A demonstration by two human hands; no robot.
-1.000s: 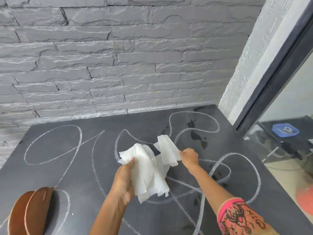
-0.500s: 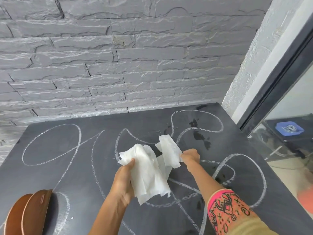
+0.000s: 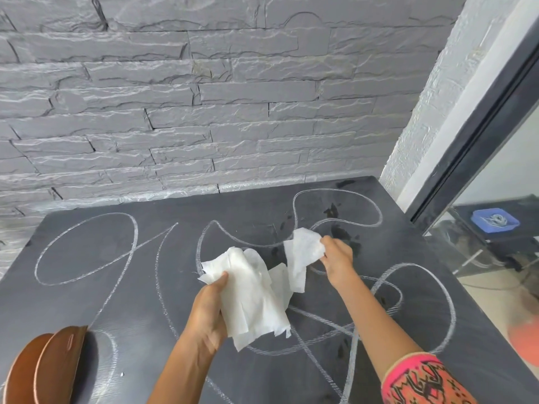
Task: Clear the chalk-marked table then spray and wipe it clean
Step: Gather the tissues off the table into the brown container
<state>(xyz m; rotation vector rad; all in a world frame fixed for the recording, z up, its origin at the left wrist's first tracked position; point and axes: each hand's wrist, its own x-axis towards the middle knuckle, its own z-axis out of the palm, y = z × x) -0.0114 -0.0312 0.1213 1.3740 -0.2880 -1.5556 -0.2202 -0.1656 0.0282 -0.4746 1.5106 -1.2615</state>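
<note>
The dark table (image 3: 87, 287) is covered almost end to end with looping white chalk lines (image 3: 423, 275), and dark wet spray patches (image 3: 338, 231) are seen only toward its far right corner. If wiping is started on the dry left part, chalk is likely to be smeared rather than lifted. The brown curved dishes (image 3: 43, 371) at the near left edge are not yet cleared and could be knocked off by a wide stroke. A bunch of white paper towels (image 3: 250, 295) is clasped in the closed left hand (image 3: 208, 310) above the table's middle; a separate sheet (image 3: 303, 255) is pinched by the right hand (image 3: 337, 258). Thin wet sheets may be torn or dropped.
</note>
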